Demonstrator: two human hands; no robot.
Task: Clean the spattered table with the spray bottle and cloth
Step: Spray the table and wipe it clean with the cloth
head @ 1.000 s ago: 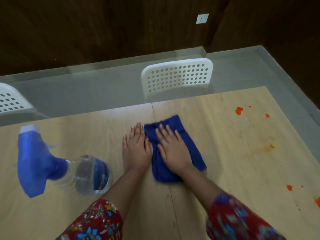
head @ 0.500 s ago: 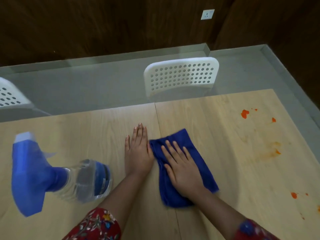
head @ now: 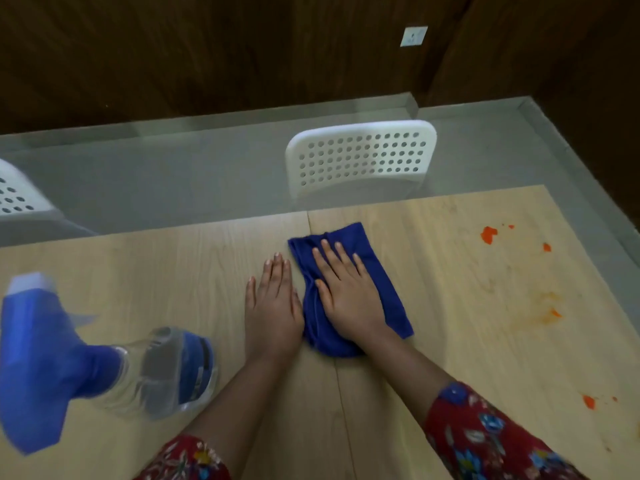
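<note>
A dark blue cloth [head: 384, 282] lies on the light wooden table [head: 173, 282] near its middle. My right hand [head: 346, 289] presses flat on the cloth with straight fingers. Just left of the cloth, my left hand [head: 273, 306] rests flat on the bare wood. A clear spray bottle [head: 166, 368] with a blue trigger head stands at the left of the table, apart from both hands. Orange spatters [head: 489, 234] mark the right part of the table, with a smeared orange patch [head: 543, 313] and more spots [head: 588, 401] nearer me.
A white perforated chair [head: 360, 157] stands behind the table's far edge, and another white chair [head: 17, 199] is at the far left. Grey floor and dark wooden walls lie beyond. The table's right edge runs close to the spatters.
My right hand has pushed the cloth away from me, after pulling it nearer half a second ago. My left hand stays flat beside it. The bottle has not moved on the table.
</note>
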